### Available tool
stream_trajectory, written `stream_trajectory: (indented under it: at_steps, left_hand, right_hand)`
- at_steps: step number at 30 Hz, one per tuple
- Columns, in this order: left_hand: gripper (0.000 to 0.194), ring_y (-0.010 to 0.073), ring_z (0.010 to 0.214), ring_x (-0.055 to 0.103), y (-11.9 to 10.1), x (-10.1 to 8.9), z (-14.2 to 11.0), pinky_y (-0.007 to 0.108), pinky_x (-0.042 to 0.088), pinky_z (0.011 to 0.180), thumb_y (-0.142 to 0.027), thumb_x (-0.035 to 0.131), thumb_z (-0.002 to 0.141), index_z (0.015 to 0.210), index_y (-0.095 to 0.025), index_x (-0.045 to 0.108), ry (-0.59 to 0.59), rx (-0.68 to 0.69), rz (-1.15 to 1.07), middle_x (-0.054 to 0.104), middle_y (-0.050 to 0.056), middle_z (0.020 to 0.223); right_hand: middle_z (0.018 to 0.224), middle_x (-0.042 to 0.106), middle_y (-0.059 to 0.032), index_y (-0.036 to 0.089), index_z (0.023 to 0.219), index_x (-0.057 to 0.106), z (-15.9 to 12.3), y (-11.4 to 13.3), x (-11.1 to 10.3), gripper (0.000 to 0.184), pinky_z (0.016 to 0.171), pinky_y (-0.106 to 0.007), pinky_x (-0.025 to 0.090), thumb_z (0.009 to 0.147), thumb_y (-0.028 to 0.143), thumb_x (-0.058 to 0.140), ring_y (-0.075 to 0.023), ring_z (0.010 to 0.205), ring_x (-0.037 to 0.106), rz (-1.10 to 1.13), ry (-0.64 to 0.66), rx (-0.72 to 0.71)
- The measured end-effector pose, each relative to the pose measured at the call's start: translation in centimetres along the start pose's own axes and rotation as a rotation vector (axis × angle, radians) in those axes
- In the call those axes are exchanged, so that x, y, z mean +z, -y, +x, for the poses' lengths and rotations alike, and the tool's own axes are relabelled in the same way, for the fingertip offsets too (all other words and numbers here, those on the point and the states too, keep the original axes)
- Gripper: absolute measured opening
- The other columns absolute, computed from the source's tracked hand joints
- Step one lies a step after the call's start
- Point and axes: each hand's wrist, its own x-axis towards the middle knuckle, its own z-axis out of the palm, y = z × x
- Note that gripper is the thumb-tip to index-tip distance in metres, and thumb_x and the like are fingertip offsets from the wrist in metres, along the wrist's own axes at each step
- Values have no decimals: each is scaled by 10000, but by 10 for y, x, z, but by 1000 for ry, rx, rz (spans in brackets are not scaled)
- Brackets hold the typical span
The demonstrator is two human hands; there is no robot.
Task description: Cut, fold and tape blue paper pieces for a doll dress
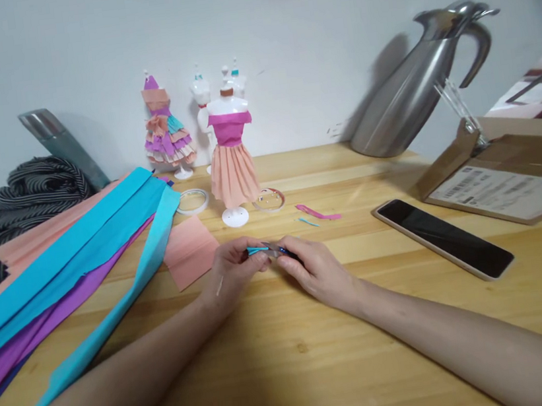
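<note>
My left hand [233, 266] pinches a small strip of blue crepe paper [256, 250] near the middle of the table. Closed around the dark handles of small scissors [273, 250] is my right hand [317, 267]; the blades meet the blue strip at my left fingertips. Just beyond stands a mini mannequin [231, 158] in a magenta top and pleated peach skirt. A square of peach crepe paper [191, 250] lies flat left of my left hand. Thin pink [319, 212] and blue scraps [309, 222] rest past my right hand.
Long crepe paper strips [83, 254] cover the left side, before a striped cloth [26, 202]. Tape rolls [192, 202] and a dressed mannequin [166, 127] stand behind. To the right are a phone [445, 236], an open cardboard box [513, 188] and a steel jug [406, 92].
</note>
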Motion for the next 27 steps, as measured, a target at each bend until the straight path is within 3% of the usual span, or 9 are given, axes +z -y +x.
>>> stream_trajectory:
  at_steps: [16, 27]
  left_hand:
    - [164, 102, 566, 579, 0, 0, -1, 239, 473, 620, -267, 778, 637, 739, -152, 720, 23, 0, -20, 684, 1, 598]
    - [151, 98, 568, 591, -2, 0, -2, 230, 491, 621, -261, 779, 632, 724, -152, 729, 38, -33, 2, 693, 0, 608]
  right_hand:
    - [857, 712, -53, 187, 899, 623, 2, 4, -4, 236, 700, -276, 459, 963, 284, 417, -167, 754, 643, 110, 26, -5]
    - [680, 620, -12, 187, 784, 580, 1, 2, -5, 252, 592, -241, 410, 946, 318, 438, -139, 618, 562, 77, 25, -5]
